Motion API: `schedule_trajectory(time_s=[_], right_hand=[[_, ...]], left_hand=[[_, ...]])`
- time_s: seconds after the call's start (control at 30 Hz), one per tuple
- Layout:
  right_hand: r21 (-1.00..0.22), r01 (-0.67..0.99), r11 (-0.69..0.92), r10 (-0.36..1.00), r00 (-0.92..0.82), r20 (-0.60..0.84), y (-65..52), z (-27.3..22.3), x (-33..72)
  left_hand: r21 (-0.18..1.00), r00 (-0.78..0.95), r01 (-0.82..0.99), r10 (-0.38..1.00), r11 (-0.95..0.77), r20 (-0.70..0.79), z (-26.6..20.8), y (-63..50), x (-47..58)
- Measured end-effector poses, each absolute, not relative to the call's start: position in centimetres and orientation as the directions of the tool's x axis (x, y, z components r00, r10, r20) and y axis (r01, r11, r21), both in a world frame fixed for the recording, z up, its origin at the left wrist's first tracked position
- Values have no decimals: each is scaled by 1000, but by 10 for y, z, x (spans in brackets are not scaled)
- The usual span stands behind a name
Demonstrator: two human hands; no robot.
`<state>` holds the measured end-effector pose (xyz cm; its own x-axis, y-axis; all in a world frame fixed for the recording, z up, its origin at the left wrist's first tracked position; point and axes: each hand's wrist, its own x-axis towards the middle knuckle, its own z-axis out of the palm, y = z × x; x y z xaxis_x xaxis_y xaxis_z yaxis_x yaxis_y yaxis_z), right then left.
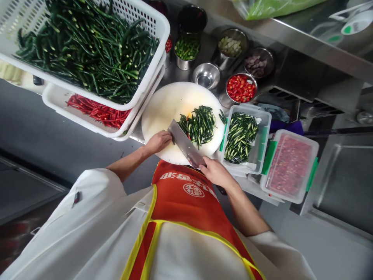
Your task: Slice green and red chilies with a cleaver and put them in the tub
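Note:
My right hand (214,170) grips the handle end of a cleaver (186,144), whose broad blade slants across the round white cutting board (160,105). At the blade's far end is my left hand (159,141), fingers pressed together. A small dark bit shows by its fingertips, and I cannot tell whether the fingers pinch it or touch the blade. Beyond the blade lies a pile of cut green chilies (202,126) with a few red bits. A clear plastic box (264,136) right of the board holds more cut green chilies (239,142).
A white basket (145,91) of whole green chilies overhangs a white tray (58,102) of red chilies at left. Behind the board stand a bowl (206,76) and metal cups, one with chopped red chilies (240,88). A lidded box (288,165) sits at right.

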<state>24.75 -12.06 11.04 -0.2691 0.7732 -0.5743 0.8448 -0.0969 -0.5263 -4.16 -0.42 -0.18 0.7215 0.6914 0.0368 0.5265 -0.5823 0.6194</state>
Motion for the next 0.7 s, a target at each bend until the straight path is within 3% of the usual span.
schedule_trajectory(time_s=[0.2, 0.43, 0.6, 0.7], right_hand=[[-477, 878, -37, 717, -309, -624, -114, 123, 255], [-453, 888, -74, 776, -234, -586, -97, 87, 208], [-585, 784, -207, 840, -165, -518, -91, 78, 206], [-699, 577, -422, 840, -42, -541, -103, 81, 228]], left_hand=[[644, 726, 502, 686, -577, 48, -7, -3, -43], [673, 710, 484, 701, -559, 72, -9, -1, -44], [610, 727, 505, 682, -611, 81, -12, -4, -49], [595, 687, 554, 723, -583, 69, -12, -7, -47]])
